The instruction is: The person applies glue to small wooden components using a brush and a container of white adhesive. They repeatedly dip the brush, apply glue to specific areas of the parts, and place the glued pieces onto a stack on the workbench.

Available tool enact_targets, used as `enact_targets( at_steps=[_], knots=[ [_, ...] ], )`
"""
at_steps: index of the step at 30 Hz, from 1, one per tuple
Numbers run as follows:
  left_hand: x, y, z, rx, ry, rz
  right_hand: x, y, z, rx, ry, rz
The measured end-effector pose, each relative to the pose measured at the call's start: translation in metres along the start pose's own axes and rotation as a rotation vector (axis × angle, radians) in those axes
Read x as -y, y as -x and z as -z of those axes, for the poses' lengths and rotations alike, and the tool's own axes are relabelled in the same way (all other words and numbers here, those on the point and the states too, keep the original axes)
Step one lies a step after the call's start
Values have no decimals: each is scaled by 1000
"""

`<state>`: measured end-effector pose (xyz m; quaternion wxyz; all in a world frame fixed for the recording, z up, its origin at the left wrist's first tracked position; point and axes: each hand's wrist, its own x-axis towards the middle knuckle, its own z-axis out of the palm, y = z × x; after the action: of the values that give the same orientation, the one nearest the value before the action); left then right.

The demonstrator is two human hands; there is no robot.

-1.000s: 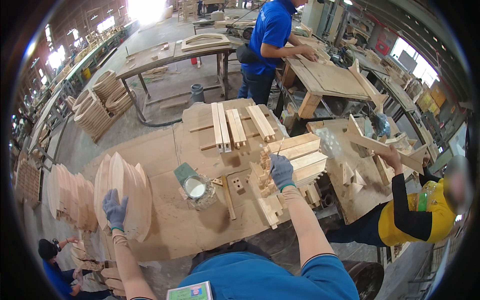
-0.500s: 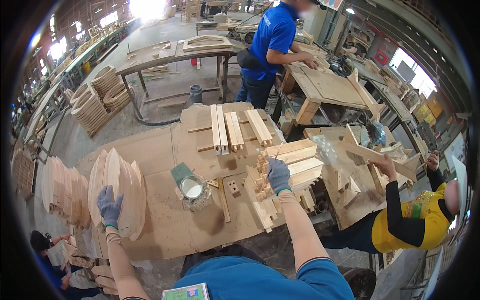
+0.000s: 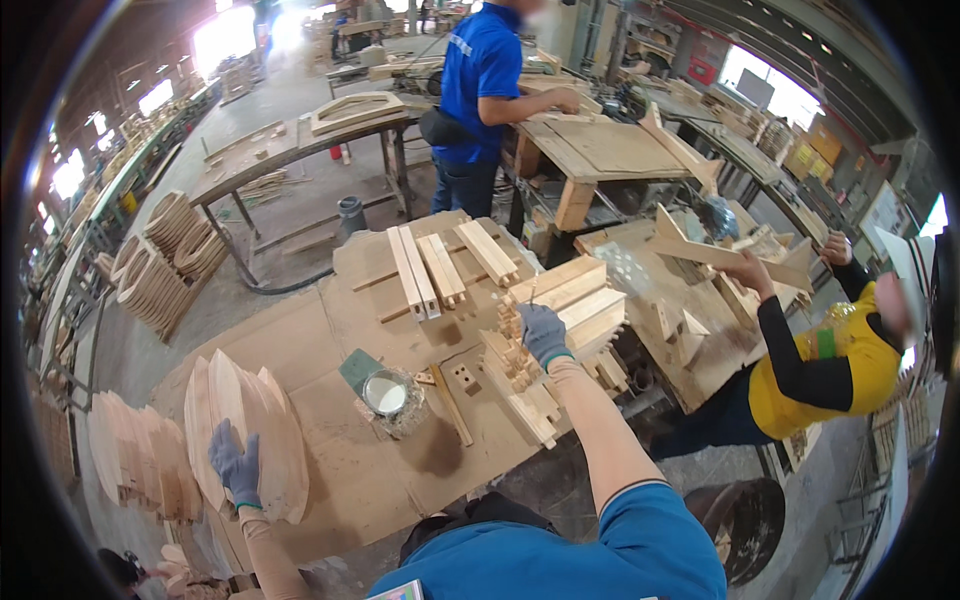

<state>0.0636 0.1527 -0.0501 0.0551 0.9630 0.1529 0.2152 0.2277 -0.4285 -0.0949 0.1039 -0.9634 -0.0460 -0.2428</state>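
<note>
Stick (image 3: pixel 533 292), thin and seen only in part, rises from the gloved right hand (image 3: pixel 543 335), to the right of and beyond the white-filled cup (image 3: pixel 384 394); its long axis stands nearly upright, free tip pointing away from the wearer. The right hand's fingers are curled around it, over the notched ends of the bars (image 3: pixel 590 315), whose long axes run away to the right from the cup's side. Left of the cup, the gloved left hand (image 3: pixel 235 460) lies spread on curved boards (image 3: pixel 285 440), their pointed ends facing away; whether it presses cannot be told. Against one second ago, the stick leans less rightward, the view has swung, and both hands keep to the same stacks.
</note>
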Motion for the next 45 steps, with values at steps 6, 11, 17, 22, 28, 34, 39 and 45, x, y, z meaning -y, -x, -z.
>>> enact_targets(
  at_steps=[6,11,17,22,28,34,39,45],
  knots=[
    [1,5,4,-115,225,-102,24,11,5,197,158,-57],
    [-50,17,-7,-216,441,-363,25,52,18,-88,32,119],
    [-182,27,-6,36,763,-553,55,104,62,-293,-151,24],
    [-295,41,-18,168,746,-813,24,155,101,-372,-267,-75],
    [-430,44,-32,317,609,-987,-26,187,143,-295,-762,-436],
    [-549,41,-75,581,381,-960,-68,195,174,-471,-929,-617],
    [-601,60,-97,606,158,-841,-106,222,183,-397,-893,-679],
    [-593,59,-85,574,270,-801,-121,203,190,-408,-1032,-737]
  ],
)
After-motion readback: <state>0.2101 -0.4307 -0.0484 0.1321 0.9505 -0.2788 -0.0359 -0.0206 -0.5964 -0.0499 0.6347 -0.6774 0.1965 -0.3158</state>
